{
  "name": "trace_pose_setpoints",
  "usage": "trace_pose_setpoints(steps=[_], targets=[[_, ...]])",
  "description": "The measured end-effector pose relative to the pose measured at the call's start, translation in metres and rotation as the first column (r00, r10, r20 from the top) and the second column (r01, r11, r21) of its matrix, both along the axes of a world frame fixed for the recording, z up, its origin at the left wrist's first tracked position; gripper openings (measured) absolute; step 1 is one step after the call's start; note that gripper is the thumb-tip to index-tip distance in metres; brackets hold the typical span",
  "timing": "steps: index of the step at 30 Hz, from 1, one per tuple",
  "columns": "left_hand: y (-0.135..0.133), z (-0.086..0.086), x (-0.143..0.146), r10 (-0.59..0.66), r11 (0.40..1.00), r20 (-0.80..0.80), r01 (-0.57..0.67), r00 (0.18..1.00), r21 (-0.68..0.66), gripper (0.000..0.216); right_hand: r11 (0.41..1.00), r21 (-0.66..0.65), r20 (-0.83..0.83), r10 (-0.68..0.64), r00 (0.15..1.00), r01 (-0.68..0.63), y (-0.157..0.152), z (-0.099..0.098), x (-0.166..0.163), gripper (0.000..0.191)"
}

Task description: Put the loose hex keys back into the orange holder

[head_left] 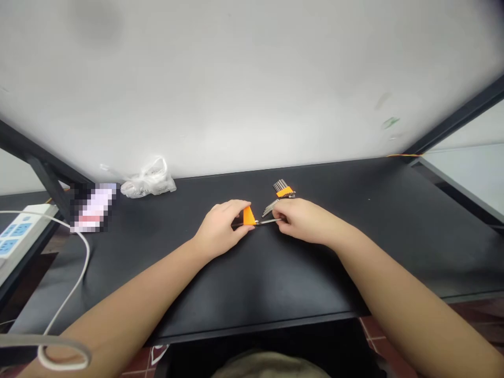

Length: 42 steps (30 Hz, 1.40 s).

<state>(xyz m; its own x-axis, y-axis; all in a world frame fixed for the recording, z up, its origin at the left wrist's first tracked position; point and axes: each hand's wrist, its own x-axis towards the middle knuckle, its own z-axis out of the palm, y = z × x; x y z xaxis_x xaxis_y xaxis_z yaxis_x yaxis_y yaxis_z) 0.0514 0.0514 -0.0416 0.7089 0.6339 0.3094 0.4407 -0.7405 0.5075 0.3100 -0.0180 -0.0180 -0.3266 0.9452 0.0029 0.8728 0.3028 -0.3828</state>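
Note:
My left hand [222, 226] is closed around an orange hex-key holder [248, 216] resting on the black table [252, 273]. My right hand [299, 220] pinches a thin metal hex key [268, 222] that sticks out of that holder to the right. Just behind my right hand lies a second orange holder [284, 191] with several metal hex keys fanned out from it. A few loose hex keys [269, 208] lie between the two holders.
A crumpled clear plastic bag [148, 181] lies at the back left by the white wall. A blurred-out object [92, 208] sits left of it. A white power strip [18, 231] and white cable [74, 286] are at the far left. The table's front edge runs below my forearms.

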Motion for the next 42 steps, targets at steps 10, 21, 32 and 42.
trace_pose_setpoints(steps=[10, 21, 32, 42], targets=[[0.000, 0.000, 0.000, 0.030, 0.999, -0.009, -0.029, 1.000, 0.014, 0.047, 0.976, 0.208, -0.209, 0.100, 0.973, -0.056, 0.002, 0.003, 0.005, 0.010], [0.001, -0.001, -0.001, 0.030, 0.999, -0.015, -0.029, 0.999, 0.032, 0.050, 0.946, 0.308, -0.214, 0.175, 0.961, -0.103, 0.000, 0.003, 0.006, 0.015], [0.001, -0.001, -0.002, -0.040, 0.999, -0.012, 0.040, 0.999, 0.019, 0.050, 0.914, 0.388, -0.163, 0.194, 0.967, -0.117, -0.004, 0.005, 0.003, 0.016], [0.000, -0.001, -0.002, -0.048, 0.996, -0.007, 0.048, 0.999, 0.070, 0.048, 0.945, 0.278, -0.287, 0.253, 0.924, -0.172, -0.005, 0.001, -0.010, 0.023]])
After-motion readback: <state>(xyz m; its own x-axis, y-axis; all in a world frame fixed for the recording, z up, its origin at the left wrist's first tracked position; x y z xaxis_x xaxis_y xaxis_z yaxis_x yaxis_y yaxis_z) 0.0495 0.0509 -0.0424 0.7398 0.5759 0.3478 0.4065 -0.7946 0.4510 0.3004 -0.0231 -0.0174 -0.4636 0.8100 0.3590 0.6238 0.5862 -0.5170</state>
